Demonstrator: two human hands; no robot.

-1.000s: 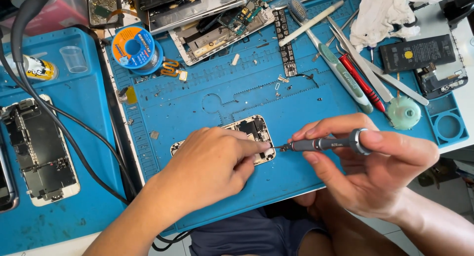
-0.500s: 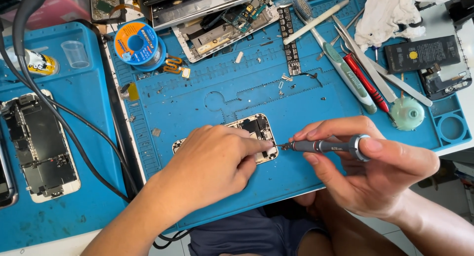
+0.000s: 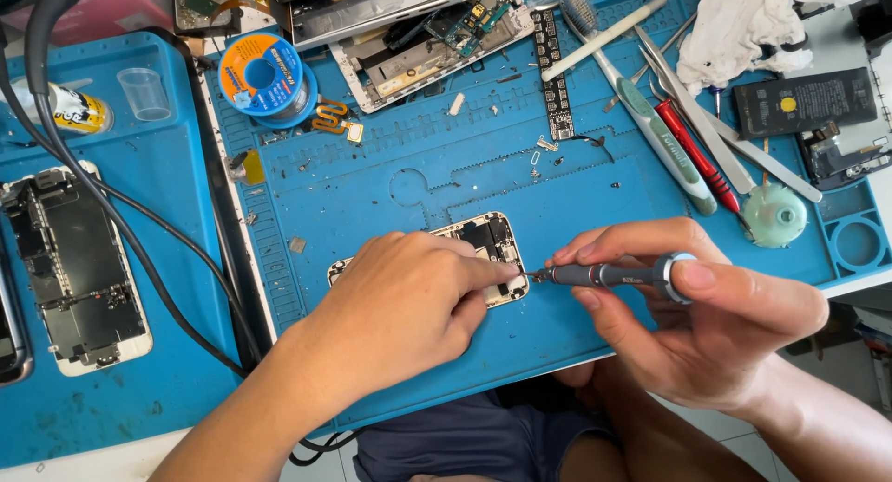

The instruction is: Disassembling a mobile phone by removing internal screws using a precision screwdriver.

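An opened white phone (image 3: 488, 239) lies on the blue work mat (image 3: 418, 166), its insides facing up. My left hand (image 3: 404, 301) rests over most of it and pins it down, the index finger stretched toward its right edge. My right hand (image 3: 706, 315) grips a small dark precision screwdriver (image 3: 604, 275) held almost level, the index fingertip on its end cap. The tip meets the phone's right edge next to my left fingertip.
A solder spool (image 3: 265, 78), a stripped phone frame (image 3: 418, 36), tweezers (image 3: 734, 138), a red-handled tool (image 3: 697, 152), a brush (image 3: 641, 101) and a black battery (image 3: 804, 101) lie at the back. Another opened phone (image 3: 79, 268) rests on the left mat under a black cable (image 3: 111, 213).
The view has shifted slightly. Both hands stay on the phone, with the screwdriver tip still at its right edge.
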